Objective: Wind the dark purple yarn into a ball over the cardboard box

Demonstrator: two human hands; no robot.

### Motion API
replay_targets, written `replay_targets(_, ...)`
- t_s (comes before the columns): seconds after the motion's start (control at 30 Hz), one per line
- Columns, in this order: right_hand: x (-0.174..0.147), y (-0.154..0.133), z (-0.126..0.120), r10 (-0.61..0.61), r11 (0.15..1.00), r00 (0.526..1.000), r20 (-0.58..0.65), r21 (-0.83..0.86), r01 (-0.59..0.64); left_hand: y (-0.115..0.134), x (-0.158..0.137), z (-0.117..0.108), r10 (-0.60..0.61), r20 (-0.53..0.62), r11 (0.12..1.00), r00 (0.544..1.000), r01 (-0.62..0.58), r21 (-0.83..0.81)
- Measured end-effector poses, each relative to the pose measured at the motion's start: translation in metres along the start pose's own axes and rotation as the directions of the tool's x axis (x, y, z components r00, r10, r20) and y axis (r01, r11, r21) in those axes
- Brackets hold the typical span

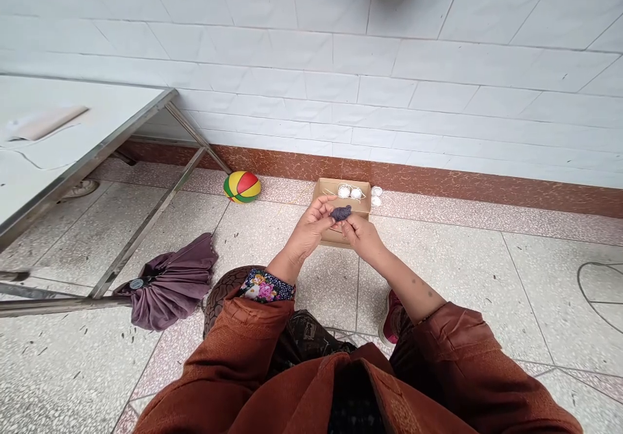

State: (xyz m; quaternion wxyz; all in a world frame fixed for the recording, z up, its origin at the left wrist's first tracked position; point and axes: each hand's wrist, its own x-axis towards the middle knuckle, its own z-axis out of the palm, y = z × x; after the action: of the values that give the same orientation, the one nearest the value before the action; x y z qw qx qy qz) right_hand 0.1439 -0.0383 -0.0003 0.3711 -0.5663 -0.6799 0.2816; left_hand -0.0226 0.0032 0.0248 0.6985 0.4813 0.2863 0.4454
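A small dark grey-purple bundle of wound yarn [341,213] is held up between my two hands. My left hand [314,224] grips its left end between thumb and fingers. On the lower right, my right hand [357,231] pinches at the bundle, with its fingertips partly hidden. Just beyond and below the hands, a shallow cardboard box [327,191] stands on the floor near the wall. White yarn balls [350,191] with loose strands lie at its far side. More small white balls [376,196] sit outside, against the box's right edge.
A multicoloured ball [242,187] rests on the floor by the wall. At left stands a metal-framed table [121,119] with a folded cloth on top. A purple umbrella [175,285] leans at its foot bar. A wire ring [598,291] lies far right. The tiled wall rises ahead.
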Motion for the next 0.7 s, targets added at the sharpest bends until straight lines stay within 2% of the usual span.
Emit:
replay_targets(0.1,-0.005,-0.004,-0.001,-0.104,0.989,0.992,0.074,-0.094,0.111,-0.002,0.002,-0.004,0.046,-0.077,0.995,0.996,-0.039,0.09)
replay_targets(0.23,-0.009,-0.01,-0.005,-0.246,0.951,0.953,0.177,-0.145,0.272,-0.007,0.007,-0.01,0.113,-0.157,0.967,0.981,-0.072,0.245)
replay_targets(0.33,-0.008,-0.012,-0.014,-0.333,0.932,0.931,0.151,-0.099,0.349,-0.011,0.009,-0.015,0.134,-0.155,0.927,0.979,-0.068,0.369)
replay_targets(0.4,-0.004,-0.012,-0.024,-0.334,0.938,0.939,0.08,-0.067,0.34,-0.012,0.008,-0.016,0.129,-0.086,0.901,0.988,-0.081,0.425)
replay_targets(0.47,0.001,-0.009,-0.034,-0.307,0.951,0.952,-0.004,-0.039,0.306,-0.01,0.005,-0.015,0.106,0.03,0.885,0.994,-0.108,0.452)
replay_targets(0.57,0.01,-0.001,-0.044,-0.246,0.969,0.962,-0.116,-0.007,0.247,-0.004,0.0,-0.01,0.053,0.204,0.899,0.977,-0.135,0.416)
replay_targets(0.63,0.014,0.005,-0.045,-0.176,0.983,0.971,-0.163,0.018,0.181,-0.001,-0.002,-0.007,0.029,0.257,0.932,0.966,-0.119,0.343)
replay_targets(0.7,0.015,0.009,-0.04,-0.093,0.993,0.981,-0.17,0.051,0.103,0.001,-0.003,-0.004,0.019,0.242,0.965,0.97,-0.081,0.249)
